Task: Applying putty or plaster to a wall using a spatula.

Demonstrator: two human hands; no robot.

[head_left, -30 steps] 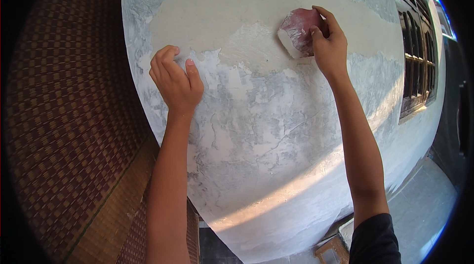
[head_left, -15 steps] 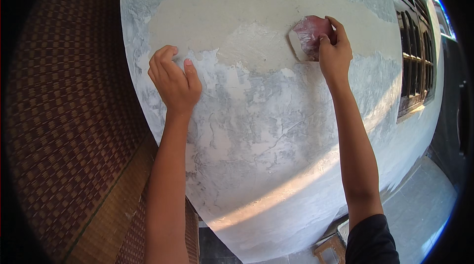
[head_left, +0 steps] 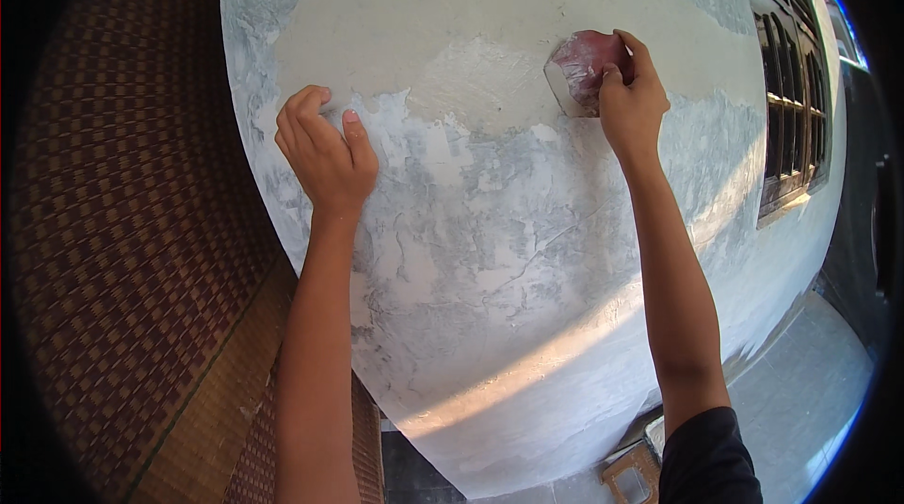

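Note:
My right hand point(head_left: 637, 106) grips a dark red putty scraper point(head_left: 593, 59) smeared with pale filler, thumb on the near face and fingers round its edge. The scraper's blade side lies at the wall, over a wide beige band of filler point(head_left: 367, 28). Below that band the wall point(head_left: 499, 250) is patchy white and grey. Off to the left, my left hand point(head_left: 327, 148) is raised in front of the wall with its fingers curled and the thumb apart; nothing shows in it. Whether its fingertips touch the wall, I cannot tell.
A brown woven mat point(head_left: 141, 174) hangs along the left side. At the right is a barred wooden window point(head_left: 791, 99). Low down, near my right sleeve, a small wooden frame-like object point(head_left: 631, 478) rests by the tiled floor point(head_left: 800, 391). A sunlit strip crosses the lower wall.
The scraper in my right hand has shifted very slightly left and turned a little against the wall. The left hand keeps its pose; the whole view has drifted slightly.

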